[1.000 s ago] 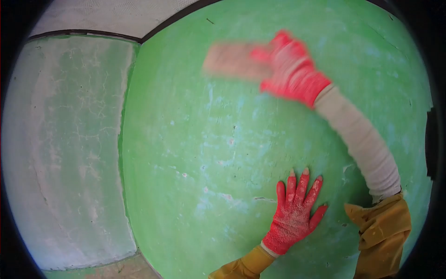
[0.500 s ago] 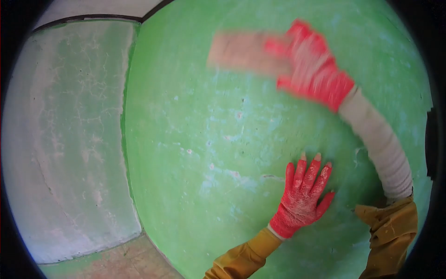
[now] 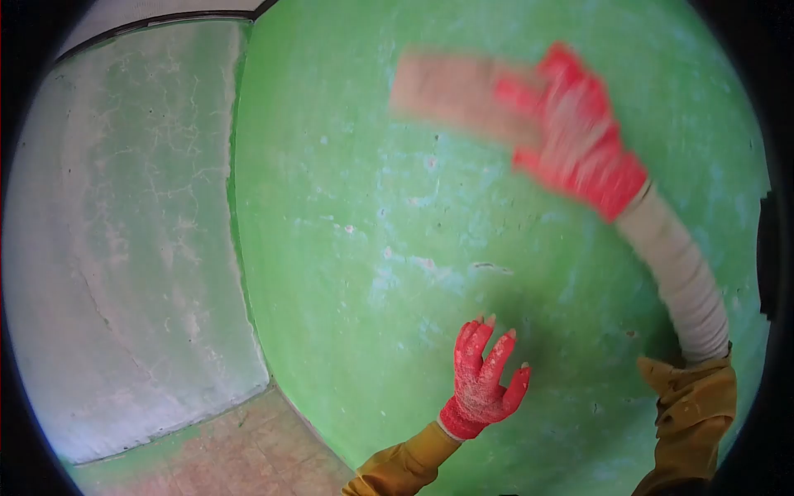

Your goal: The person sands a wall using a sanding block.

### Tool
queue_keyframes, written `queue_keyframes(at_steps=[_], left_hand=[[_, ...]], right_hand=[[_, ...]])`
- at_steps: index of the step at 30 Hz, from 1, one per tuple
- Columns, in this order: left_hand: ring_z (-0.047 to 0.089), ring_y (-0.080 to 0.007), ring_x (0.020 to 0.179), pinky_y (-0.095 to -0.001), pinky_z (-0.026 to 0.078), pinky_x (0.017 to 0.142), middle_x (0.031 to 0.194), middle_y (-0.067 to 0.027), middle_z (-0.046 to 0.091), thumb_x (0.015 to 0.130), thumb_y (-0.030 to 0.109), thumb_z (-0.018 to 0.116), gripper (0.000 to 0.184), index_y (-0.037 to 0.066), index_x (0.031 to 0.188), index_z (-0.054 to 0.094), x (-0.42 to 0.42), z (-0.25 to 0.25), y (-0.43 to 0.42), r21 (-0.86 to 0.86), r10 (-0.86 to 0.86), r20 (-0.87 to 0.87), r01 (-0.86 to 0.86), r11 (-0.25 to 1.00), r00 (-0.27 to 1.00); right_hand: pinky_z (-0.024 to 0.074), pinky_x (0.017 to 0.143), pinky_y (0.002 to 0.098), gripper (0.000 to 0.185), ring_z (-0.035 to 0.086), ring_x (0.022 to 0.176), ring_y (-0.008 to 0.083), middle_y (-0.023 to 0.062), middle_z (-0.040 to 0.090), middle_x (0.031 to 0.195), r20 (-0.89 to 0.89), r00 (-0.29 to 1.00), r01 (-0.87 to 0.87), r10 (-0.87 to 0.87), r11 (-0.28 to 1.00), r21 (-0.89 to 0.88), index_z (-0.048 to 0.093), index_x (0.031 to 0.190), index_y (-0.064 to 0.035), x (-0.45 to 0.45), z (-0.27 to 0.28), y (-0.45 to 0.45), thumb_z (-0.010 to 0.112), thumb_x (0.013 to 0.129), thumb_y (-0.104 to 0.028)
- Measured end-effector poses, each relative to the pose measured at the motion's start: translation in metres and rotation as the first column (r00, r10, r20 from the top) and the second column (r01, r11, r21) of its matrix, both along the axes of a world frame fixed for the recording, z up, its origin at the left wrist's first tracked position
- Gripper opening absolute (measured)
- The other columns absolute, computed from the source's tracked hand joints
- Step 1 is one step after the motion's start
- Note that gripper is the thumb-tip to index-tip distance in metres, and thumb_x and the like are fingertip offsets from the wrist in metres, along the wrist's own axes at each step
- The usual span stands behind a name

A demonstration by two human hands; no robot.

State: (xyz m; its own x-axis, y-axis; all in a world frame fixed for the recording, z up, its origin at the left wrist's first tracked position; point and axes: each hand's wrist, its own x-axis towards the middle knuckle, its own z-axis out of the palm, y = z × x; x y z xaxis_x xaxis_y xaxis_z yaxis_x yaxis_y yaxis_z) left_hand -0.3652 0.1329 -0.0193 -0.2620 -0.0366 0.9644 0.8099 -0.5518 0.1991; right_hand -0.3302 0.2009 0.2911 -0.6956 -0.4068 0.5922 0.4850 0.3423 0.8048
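My right hand [image 3: 583, 136], in a red glove and blurred by motion, grips a flat, tan, rectangular piece of sandpaper [image 3: 451, 91] at its right end. The sandpaper lies against or close to the upper part of the green wall [image 3: 331, 314]; contact is hard to tell. Pale blue scuffs and small chips mark the wall below it. Lower down, my left hand [image 3: 484, 384] is open, its dusty red-gloved fingers apart and slightly bent, bare fingertips showing. A shadow falls on the wall behind it, and the hand seems off the surface.
On the left, a second wall [image 3: 149, 231] with whitish cracks and worn paint meets the green wall at a corner. A brownish floor [image 3: 240, 446] shows at the bottom left. A dark strip [image 3: 157, 20] runs along the top of the left wall.
My left hand has come away from its flat rest on the wall, moving left and down, with fingers now bent. My right hand and the sandpaper have shifted slightly right; the view has shifted slightly.
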Motion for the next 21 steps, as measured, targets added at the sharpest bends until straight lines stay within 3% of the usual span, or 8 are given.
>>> queue_keyframes(at_steps=[4, 9, 11, 12, 14, 16, 19, 21], left_hand=[[0.038, -0.0492, 0.134, -0.0554, 0.034, 0.109, 0.147, -0.0305, 0.036, 0.074, 0.007, 0.072, 0.069, -0.004, 0.137, 0.047, 0.017, 0.005, -0.015, -0.039, 0.008, 0.017, -0.007, 0.999, 1.000], [0.033, -0.0472, 0.138, -0.0521, 0.032, 0.112, 0.150, -0.0326, 0.029, 0.077, 0.008, 0.075, 0.080, -0.005, 0.145, 0.035, 0.008, 0.019, -0.019, -0.096, 0.125, 0.036, -0.121, 0.988, 0.992], [0.032, -0.0470, 0.139, -0.0518, 0.032, 0.113, 0.151, -0.0334, 0.027, 0.077, 0.008, 0.078, 0.085, -0.006, 0.147, 0.031, 0.004, 0.032, -0.019, -0.101, 0.147, 0.037, -0.143, 0.985, 0.988], [0.032, -0.0471, 0.139, -0.0514, 0.032, 0.113, 0.151, -0.0334, 0.027, 0.077, 0.008, 0.078, 0.086, -0.006, 0.147, 0.031, 0.004, 0.038, -0.018, -0.105, 0.169, 0.050, -0.163, 0.981, 0.984], [0.029, -0.0487, 0.140, -0.0548, 0.031, 0.113, 0.152, -0.0338, 0.025, 0.076, 0.015, 0.082, 0.089, -0.005, 0.146, 0.032, 0.006, 0.044, -0.013, -0.123, 0.196, 0.047, -0.189, 0.974, 0.980], [0.031, -0.0497, 0.139, -0.0574, 0.031, 0.111, 0.150, -0.0340, 0.028, 0.073, 0.021, 0.086, 0.093, -0.005, 0.145, 0.032, 0.010, 0.048, -0.006, -0.127, 0.260, -0.009, -0.259, 0.957, 0.965], [0.035, -0.0525, 0.135, -0.0615, 0.031, 0.109, 0.147, -0.0341, 0.033, 0.069, 0.034, 0.088, 0.097, -0.002, 0.142, 0.037, 0.018, 0.041, 0.009, -0.109, 0.283, -0.138, -0.299, 0.948, 0.949], [0.037, -0.0544, 0.132, -0.0631, 0.031, 0.108, 0.145, -0.0340, 0.036, 0.067, 0.042, 0.088, 0.096, 0.001, 0.140, 0.041, 0.022, 0.035, 0.014, -0.087, 0.243, -0.211, -0.266, 0.960, 0.947]], right_hand=[[0.0429, 0.101, 0.0530, 0.085, 0.044, 0.128, 0.0438, 0.0228, 0.045, 0.138, 0.635, 0.771, 0.216, -0.042, 0.956, -0.199, 0.059, 0.132, -0.0208, 0.012, -0.099, -0.014, 0.087, 0.054, -0.042], [0.0402, 0.105, 0.0517, 0.084, 0.040, 0.131, 0.0447, 0.0218, 0.042, 0.142, 0.443, 0.894, 0.201, -0.071, 0.946, -0.254, 0.057, 0.135, -0.0210, 0.047, -0.027, -0.017, 0.085, 0.059, -0.041], [0.0390, 0.107, 0.0513, 0.087, 0.040, 0.132, 0.0427, 0.0194, 0.042, 0.144, 0.006, 0.986, 0.161, -0.168, 0.930, -0.331, 0.054, 0.138, -0.0195, 0.067, 0.006, -0.023, 0.084, 0.059, -0.039], [0.0390, 0.107, 0.0513, 0.087, 0.040, 0.132, 0.0427, 0.0194, 0.042, 0.144, 0.000, 0.985, 0.161, -0.170, 0.931, -0.327, 0.054, 0.138, -0.0195, 0.078, 0.007, -0.021, 0.084, 0.059, -0.039], [0.0392, 0.107, 0.0506, 0.090, 0.040, 0.132, 0.0402, 0.0180, 0.043, 0.144, 0.077, 0.993, 0.089, -0.087, 0.996, -0.022, 0.052, 0.140, -0.0183, 0.101, -0.004, -0.022, 0.085, 0.059, -0.037], [0.0412, 0.103, 0.0484, 0.086, 0.044, 0.127, 0.0377, 0.0174, 0.045, 0.141, 0.404, 0.914, 0.035, 0.033, 0.987, -0.158, 0.050, 0.140, -0.0166, 0.112, -0.035, -0.026, 0.083, 0.062, -0.034], [0.0448, 0.094, 0.0455, 0.076, 0.050, 0.117, 0.0320, 0.0174, 0.049, 0.132, 0.612, 0.790, 0.283, 0.026, 0.871, -0.401, 0.053, 0.134, -0.0133, 0.128, -0.094, -0.034, 0.080, 0.066, -0.032], [0.0450, 0.094, 0.0455, 0.076, 0.049, 0.118, 0.0329, 0.0193, 0.047, 0.132, 0.647, 0.758, 0.320, -0.084, 0.912, -0.256, 0.053, 0.134, -0.0115, 0.140, -0.107, -0.042, 0.080, 0.065, -0.032]])
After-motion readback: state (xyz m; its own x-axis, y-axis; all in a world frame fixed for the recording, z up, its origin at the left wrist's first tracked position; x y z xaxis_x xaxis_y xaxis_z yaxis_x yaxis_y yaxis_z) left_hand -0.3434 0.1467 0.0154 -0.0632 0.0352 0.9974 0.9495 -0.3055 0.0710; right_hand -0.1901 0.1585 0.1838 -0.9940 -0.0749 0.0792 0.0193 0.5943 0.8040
